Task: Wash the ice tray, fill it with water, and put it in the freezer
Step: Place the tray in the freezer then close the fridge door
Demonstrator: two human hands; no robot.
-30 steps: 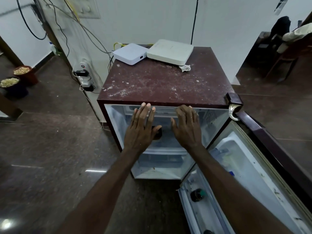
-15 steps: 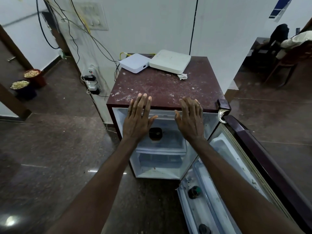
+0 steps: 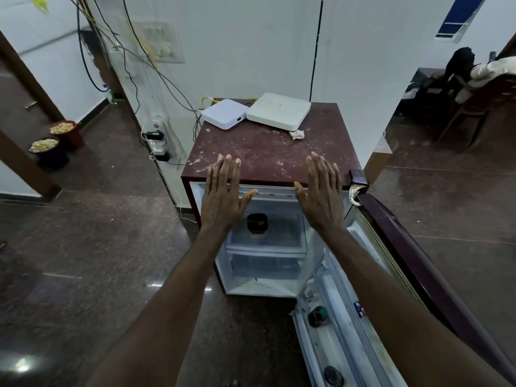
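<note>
Both hands are held out flat, fingers spread, gripping nothing: the left hand [image 3: 223,196] and the right hand [image 3: 321,195] hang over the near edge of a small maroon fridge [image 3: 268,155], well apart from each other. The fridge door [image 3: 418,269] stands swung wide to the right, with two dark bottle caps [image 3: 317,316] in its rack. Inside, a dark knob [image 3: 257,223] shows between the wrists. The ice tray cannot be made out anywhere. Two white boxes [image 3: 279,110] sit at the far edge of the dusty top.
</note>
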